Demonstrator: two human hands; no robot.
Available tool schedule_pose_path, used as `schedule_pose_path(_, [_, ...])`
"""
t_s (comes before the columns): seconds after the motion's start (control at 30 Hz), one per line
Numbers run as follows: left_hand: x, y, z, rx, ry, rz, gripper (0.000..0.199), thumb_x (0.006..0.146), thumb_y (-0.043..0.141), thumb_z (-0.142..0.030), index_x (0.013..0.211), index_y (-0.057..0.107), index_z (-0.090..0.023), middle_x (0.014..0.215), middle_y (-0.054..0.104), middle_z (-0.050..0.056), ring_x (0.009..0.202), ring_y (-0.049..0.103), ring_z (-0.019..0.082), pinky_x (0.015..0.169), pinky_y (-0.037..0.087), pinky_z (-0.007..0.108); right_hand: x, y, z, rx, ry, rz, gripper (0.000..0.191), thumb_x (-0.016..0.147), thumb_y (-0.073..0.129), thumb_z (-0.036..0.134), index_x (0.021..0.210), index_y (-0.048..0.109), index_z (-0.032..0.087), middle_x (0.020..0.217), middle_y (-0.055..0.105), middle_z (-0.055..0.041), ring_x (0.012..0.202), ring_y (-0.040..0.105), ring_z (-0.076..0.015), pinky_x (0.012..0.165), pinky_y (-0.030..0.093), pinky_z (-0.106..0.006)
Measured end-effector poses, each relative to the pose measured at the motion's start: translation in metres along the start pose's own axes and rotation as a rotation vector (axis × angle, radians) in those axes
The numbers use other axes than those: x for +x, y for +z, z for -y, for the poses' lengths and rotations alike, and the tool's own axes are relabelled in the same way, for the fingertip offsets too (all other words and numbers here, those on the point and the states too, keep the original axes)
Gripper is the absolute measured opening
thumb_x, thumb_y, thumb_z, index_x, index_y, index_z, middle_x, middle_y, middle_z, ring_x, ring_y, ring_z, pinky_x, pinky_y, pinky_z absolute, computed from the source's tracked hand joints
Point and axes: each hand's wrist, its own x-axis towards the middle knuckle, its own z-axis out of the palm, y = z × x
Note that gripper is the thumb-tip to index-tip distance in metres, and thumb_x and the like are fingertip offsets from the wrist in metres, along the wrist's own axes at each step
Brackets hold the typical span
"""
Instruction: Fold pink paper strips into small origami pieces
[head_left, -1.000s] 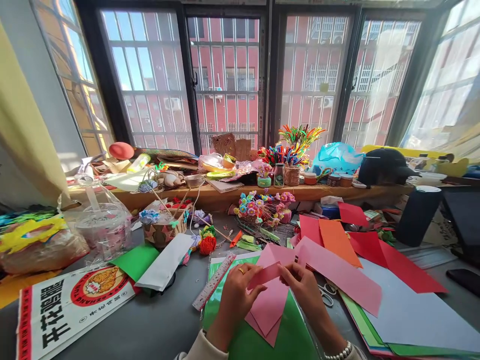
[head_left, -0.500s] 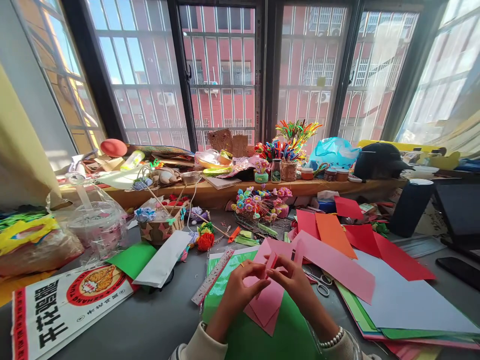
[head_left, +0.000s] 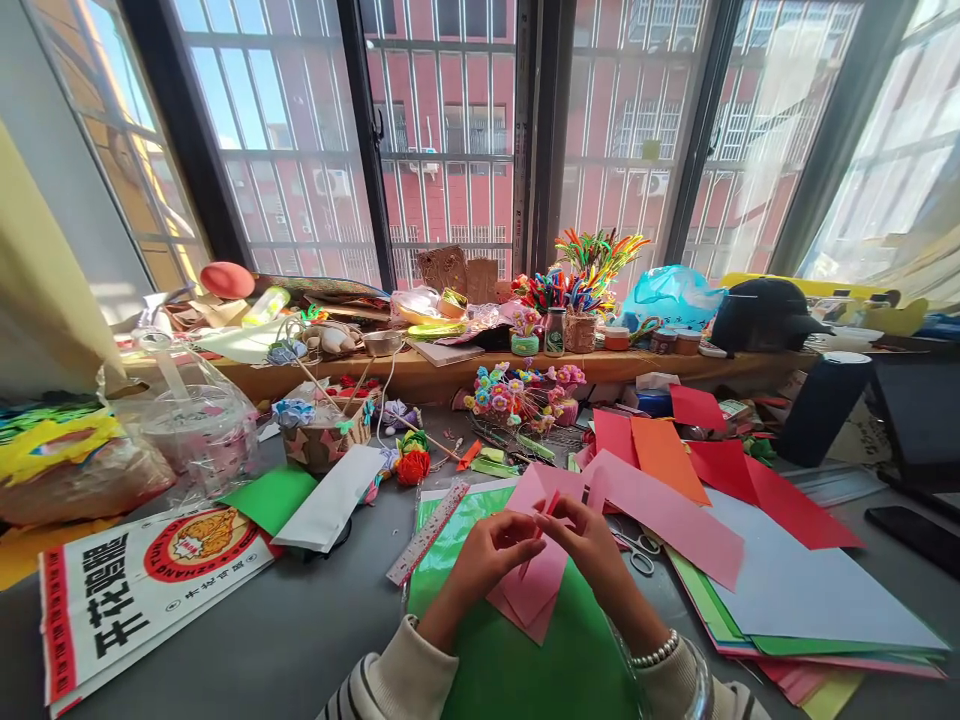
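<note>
My left hand [head_left: 487, 557] and my right hand [head_left: 589, 545] meet at the near middle of the table, both pinching a narrow folded strip of pink paper [head_left: 551, 503] that stands up between the fingertips. Under the hands lie loose pink paper sheets [head_left: 534, 590] on a green sheet [head_left: 525, 670]. A ruler [head_left: 427, 532] lies just left of my left hand. Scissors [head_left: 636, 552] lie just right of my right hand, partly under a long pink sheet [head_left: 667, 515].
Red and orange paper sheets [head_left: 667, 455] and a white sheet [head_left: 810, 590] spread to the right. A basket [head_left: 322, 440], small paper flowers [head_left: 517, 395], a printed bag [head_left: 135, 590] and a plastic container [head_left: 199, 435] crowd the left and back. A dark cylinder [head_left: 821, 405] stands at right.
The pink strip, held flat between both hands a second ago, is now folded narrow and stands upright between the fingertips. The hands have drawn closer together. The camera tilted slightly.
</note>
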Motion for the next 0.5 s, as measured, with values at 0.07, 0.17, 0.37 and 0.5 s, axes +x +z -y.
schedule_pose_path(0.07, [-0.0007, -0.0003, -0.0014, 0.001, -0.001, 0.006, 0.029, 0.061, 0.063, -0.034, 0.081, 0.063, -0.013, 0.083, 0.063, 0.008, 0.078, 0.056, 0.019, 0.071, 0.044, 0.029, -0.0005, 0.0007, 0.0006, 0.0, -0.012, -0.017, 0.028, 0.065, 0.058, 0.042, 0.07, 0.057, 0.015, 0.069, 0.058, -0.0032, 0.068, 0.054, -0.0165, 0.059, 0.043, -0.025])
schedule_pose_path(0.17, [-0.0021, -0.001, -0.0048, 0.017, -0.005, 0.044, 0.029, 0.066, 0.058, -0.035, 0.084, 0.063, -0.013, 0.082, 0.065, 0.009, 0.078, 0.057, 0.019, 0.074, 0.043, 0.03, -0.0012, 0.0008, 0.0004, 0.027, -0.004, -0.021, 0.027, 0.063, 0.059, 0.042, 0.068, 0.055, 0.015, 0.065, 0.055, -0.0007, 0.061, 0.052, -0.0142, 0.056, 0.042, -0.024])
schedule_pose_path(0.37, [-0.0045, -0.002, -0.0063, 0.034, -0.025, 0.076, 0.032, 0.072, 0.05, -0.039, 0.079, 0.066, -0.012, 0.076, 0.067, 0.007, 0.076, 0.059, 0.02, 0.072, 0.043, 0.029, -0.0019, -0.0011, -0.0042, -0.042, -0.002, -0.031, 0.03, 0.068, 0.053, 0.042, 0.057, 0.05, 0.015, 0.053, 0.045, 0.0033, 0.051, 0.041, -0.0094, 0.048, 0.034, -0.021])
schedule_pose_path(0.5, [-0.0048, -0.0024, -0.0041, 0.06, -0.02, 0.011, 0.03, 0.07, 0.052, -0.039, 0.073, 0.065, -0.012, 0.07, 0.066, 0.006, 0.069, 0.058, 0.018, 0.066, 0.043, 0.026, -0.0021, -0.0007, -0.0041, -0.119, -0.002, -0.073, 0.032, 0.067, 0.055, 0.041, 0.051, 0.046, 0.015, 0.049, 0.04, 0.0049, 0.047, 0.035, -0.0078, 0.044, 0.027, -0.02])
